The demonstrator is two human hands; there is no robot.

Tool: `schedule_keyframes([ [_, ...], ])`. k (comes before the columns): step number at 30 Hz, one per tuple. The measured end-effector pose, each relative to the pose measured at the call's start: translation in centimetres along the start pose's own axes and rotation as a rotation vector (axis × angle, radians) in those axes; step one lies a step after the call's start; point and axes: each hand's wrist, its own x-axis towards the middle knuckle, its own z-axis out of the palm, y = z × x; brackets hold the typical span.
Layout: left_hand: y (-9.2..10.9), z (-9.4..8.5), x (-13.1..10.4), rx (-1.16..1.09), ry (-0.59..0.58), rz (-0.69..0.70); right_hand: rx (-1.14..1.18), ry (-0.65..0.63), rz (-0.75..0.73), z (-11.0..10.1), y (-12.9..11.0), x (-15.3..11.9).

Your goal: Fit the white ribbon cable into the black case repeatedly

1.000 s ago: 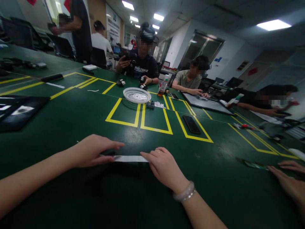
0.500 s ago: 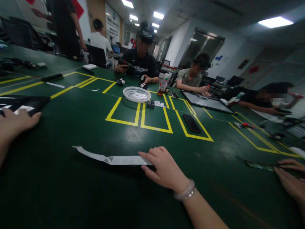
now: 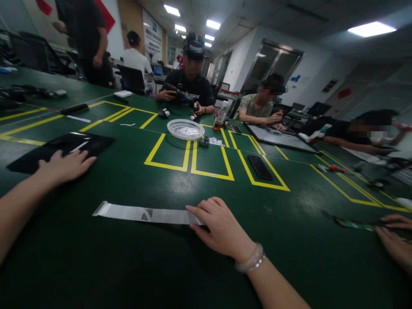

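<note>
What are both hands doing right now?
Left hand: open, flat on the black glossy panel.
Right hand: open, pressing the long white ribbon strip.

I have only the head camera: it looks forward and down across the green counter [image 3: 135, 257] from close above my hands, facing the people seated opposite.

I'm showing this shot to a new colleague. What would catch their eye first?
Probably the long pale strip lying flat on the green table, its right end pinned under the right hand. Next, the left hand resting on the edge of a black sheet at left, and the white round basket among yellow floor-tape boxes.
</note>
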Motion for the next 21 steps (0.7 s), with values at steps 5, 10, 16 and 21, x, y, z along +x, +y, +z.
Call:
schedule_keyframes([
  [5, 11.1, 2.0, -3.9, 0.006, -0.165, 0.367, 0.011, 0.026, -0.052, 0.4, 0.3, 0.0],
  [10, 17.9, 3.1, -9.6, 0.003, -0.321, 0.834, 0.028, 0.005, -0.085, 0.6, 0.5, -0.3],
  [16, 18.7, 2.9, -12.1, -0.052, -0.263, 1.014, 0.052, 0.024, -0.056, 0.3, 0.4, -0.2],
  [21, 18.4, 3.4, -10.9, -0.059, -0.196, 0.991, -0.006, 0.077, 0.058, 0.7, 1.1, 0.0],
])
